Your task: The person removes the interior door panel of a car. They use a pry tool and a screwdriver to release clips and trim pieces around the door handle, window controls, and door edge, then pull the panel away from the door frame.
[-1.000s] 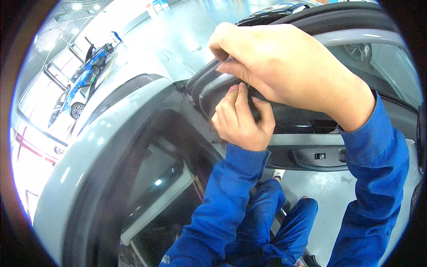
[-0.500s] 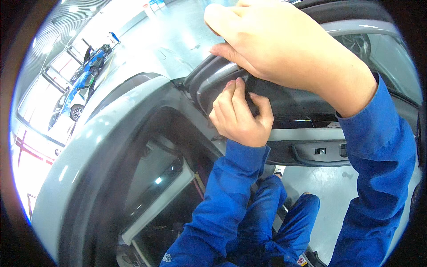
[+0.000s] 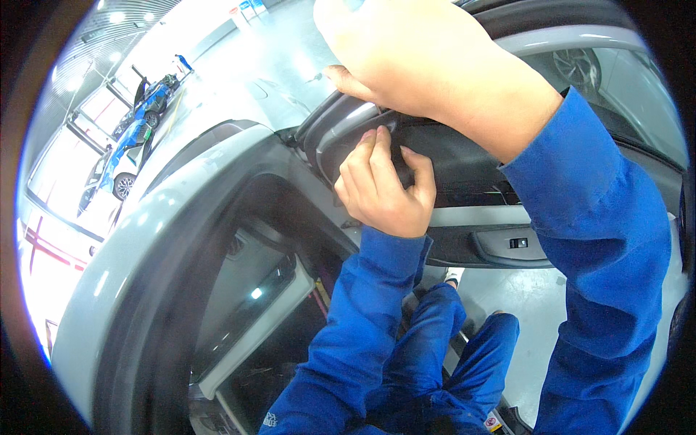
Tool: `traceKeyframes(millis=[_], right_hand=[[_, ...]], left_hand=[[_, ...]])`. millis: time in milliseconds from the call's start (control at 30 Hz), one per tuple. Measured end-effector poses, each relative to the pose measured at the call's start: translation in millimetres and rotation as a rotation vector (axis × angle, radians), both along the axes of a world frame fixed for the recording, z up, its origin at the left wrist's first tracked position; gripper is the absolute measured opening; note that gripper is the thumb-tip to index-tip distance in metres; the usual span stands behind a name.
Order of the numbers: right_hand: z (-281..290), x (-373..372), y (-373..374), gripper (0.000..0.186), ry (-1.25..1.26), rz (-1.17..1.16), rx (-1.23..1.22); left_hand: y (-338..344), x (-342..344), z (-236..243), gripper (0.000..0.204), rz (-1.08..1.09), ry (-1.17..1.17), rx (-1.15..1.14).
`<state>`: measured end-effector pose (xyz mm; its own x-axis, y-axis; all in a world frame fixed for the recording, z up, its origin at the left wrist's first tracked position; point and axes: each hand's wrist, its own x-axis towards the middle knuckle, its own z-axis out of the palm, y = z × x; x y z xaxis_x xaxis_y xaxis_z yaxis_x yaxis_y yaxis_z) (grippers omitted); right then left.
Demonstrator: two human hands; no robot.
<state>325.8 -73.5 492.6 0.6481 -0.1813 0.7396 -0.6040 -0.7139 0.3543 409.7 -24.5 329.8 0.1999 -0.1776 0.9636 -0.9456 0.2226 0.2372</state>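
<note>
My left hand (image 3: 384,185) is bent at the fingers, its fingertips pressed to the dark trim (image 3: 330,141) on the front corner of an opened car door's window frame. Between its thumb and fingers lies something dark that I cannot make out. Above it, my right hand (image 3: 413,61) reaches across the top of the door edge with its fingers curled. Its thumb points left, beside the frame corner. The upper edge of the picture cuts off part of that hand, and whatever it may hold is hidden. Both forearms wear blue sleeves.
The door's inner panel carries a window switch (image 3: 518,243). On the left, the pale car body (image 3: 138,239) curves around the dark door opening. My legs (image 3: 478,348) stand below, between body and door. Other cars (image 3: 125,170) are parked far left in the workshop.
My right hand and forearm have shifted left and slightly up along the door's top. My left hand stays at the same trim, its fingers barely moved.
</note>
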Motion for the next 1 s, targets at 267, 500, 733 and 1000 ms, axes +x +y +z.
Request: traceKeyframes(millis=[267,500,733,1000], right_hand=[[5.1,3.7,3.6,0.02,0.008,-0.081,0.107],[4.1,3.9,3.0,0.02,-0.029,-0.054,0.104],[4.3,5.9,-1.3,0.021,-0.051,-0.089,0.156],[8.2,2.7,3.0,0.022,-0.045,-0.072,0.212]], left_hand=[[-1.3,-0.2,-0.6,0.041,0.011,0.001,-0.014],[-3.8,0.8,-3.8,0.039,0.022,-0.012,-0.029],[0.3,-0.7,1.5,0.039,-0.027,0.033,-0.017],[-8.9,-1.0,28.8,0.031,-0.161,0.125,-0.034]])
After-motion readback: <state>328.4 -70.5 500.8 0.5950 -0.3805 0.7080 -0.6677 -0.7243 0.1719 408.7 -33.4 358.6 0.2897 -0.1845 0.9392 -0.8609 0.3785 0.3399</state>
